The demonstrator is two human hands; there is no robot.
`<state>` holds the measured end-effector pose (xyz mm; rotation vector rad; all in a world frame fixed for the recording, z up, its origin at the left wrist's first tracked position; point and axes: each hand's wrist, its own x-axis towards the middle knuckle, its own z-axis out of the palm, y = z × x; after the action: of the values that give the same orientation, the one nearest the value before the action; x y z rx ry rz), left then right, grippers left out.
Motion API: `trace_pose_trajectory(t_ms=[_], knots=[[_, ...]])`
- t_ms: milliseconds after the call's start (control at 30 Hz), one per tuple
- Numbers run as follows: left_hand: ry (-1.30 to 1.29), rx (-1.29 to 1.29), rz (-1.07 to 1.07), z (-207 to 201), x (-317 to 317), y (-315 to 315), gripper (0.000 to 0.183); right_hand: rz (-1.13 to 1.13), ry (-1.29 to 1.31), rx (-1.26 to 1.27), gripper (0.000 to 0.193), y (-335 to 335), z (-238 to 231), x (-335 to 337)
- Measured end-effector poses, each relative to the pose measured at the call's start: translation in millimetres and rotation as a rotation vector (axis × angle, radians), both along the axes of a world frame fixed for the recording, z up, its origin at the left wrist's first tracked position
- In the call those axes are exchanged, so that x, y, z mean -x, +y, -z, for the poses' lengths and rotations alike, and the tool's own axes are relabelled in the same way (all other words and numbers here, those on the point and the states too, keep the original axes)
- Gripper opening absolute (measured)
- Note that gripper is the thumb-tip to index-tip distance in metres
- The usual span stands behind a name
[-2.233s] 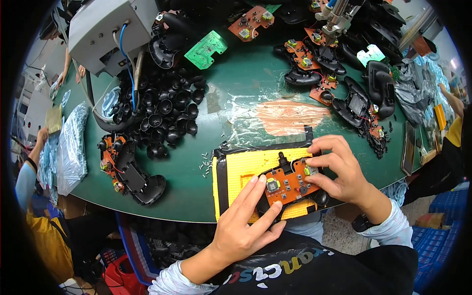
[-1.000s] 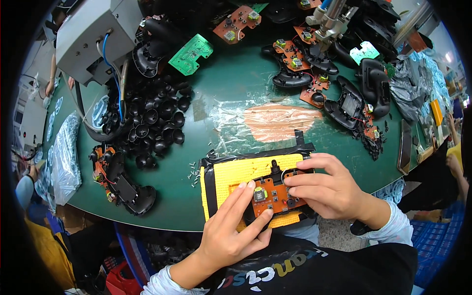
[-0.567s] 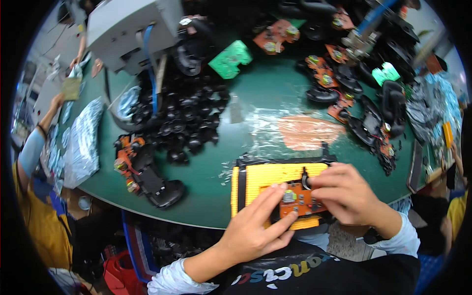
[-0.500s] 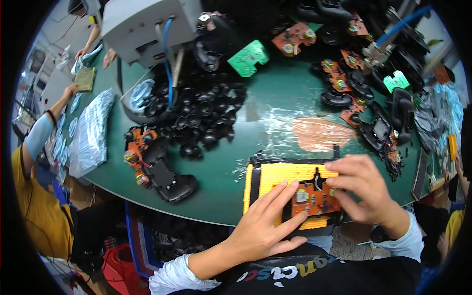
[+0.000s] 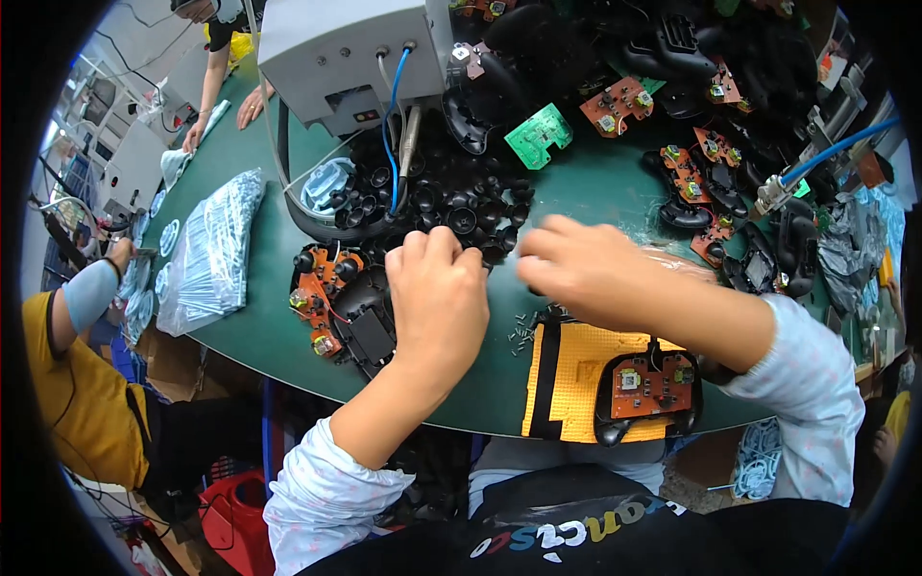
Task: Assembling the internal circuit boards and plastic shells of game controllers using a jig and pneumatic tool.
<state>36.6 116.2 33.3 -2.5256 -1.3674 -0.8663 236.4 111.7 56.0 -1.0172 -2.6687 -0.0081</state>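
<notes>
My left hand [image 5: 437, 302] is raised over the front edge of a heap of black thumbstick caps [image 5: 463, 221], its fingers curled and their tips hidden. To its right my right hand [image 5: 581, 269] hovers with fingers bent together, slightly blurred; whatever either hand holds cannot be made out. In front of me a black game controller shell [image 5: 610, 429] carries an orange circuit board [image 5: 653, 387], lying on a yellow ribbed mat [image 5: 567, 379] with no hand touching it. Left of my left hand lies another opened controller [image 5: 370, 336] beside an orange board [image 5: 312, 298] with black caps.
Small screws [image 5: 521, 331] are scattered left of the mat. A grey machine box [image 5: 346, 62] with a blue cable stands at the back, near a green circuit board [image 5: 540, 136]. More controller parts [image 5: 687, 182] crowd the right. A bagged light-blue bundle [image 5: 216, 254] lies left, near co-workers.
Both hands have left the controller on the mat and moved up and left to the cap heap. The whole view has shifted, so the table things appear further right.
</notes>
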Motion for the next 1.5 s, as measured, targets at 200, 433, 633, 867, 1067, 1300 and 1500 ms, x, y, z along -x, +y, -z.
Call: trace_pose_trajectory(t_ms=[200, 433, 633, 867, 1067, 1300, 1500], knots=[[-0.257, 0.524, 0.614, -11.1, -24.9, -84.2, 0.061, 0.455, 0.505, 0.18, 0.016, -93.7, -15.9, -86.7], [-0.209, 0.599, 0.581, 13.7, -65.9, -103.5, 0.09, 0.832, 0.793, 0.155, 0.012, -153.2, 31.9, -123.6], [-0.167, 0.562, 0.51, 5.9, -41.3, -96.5, 0.094, 0.592, 0.515, -0.221, 0.02, -139.6, 51.5, -113.6], [-0.099, 0.134, 0.085, -9.8, 0.1, -36.0, 0.029, 0.464, 0.447, -0.097, 0.025, -158.5, 41.7, -105.0], [0.132, 0.009, -0.131, 25.6, -1.1, 27.1, 0.017, 0.54, 0.487, -0.044, 0.022, -153.4, 34.9, -94.6], [-0.446, 0.283, 0.0, -3.5, -6.0, 18.7, 0.009, 0.49, 0.684, 0.07, 0.022, -146.6, 7.9, -81.9], [-0.672, 0.571, 0.087, -25.6, -7.1, -23.3, 0.013, 0.374, 0.662, 0.124, 0.022, -134.0, 14.9, -68.4]])
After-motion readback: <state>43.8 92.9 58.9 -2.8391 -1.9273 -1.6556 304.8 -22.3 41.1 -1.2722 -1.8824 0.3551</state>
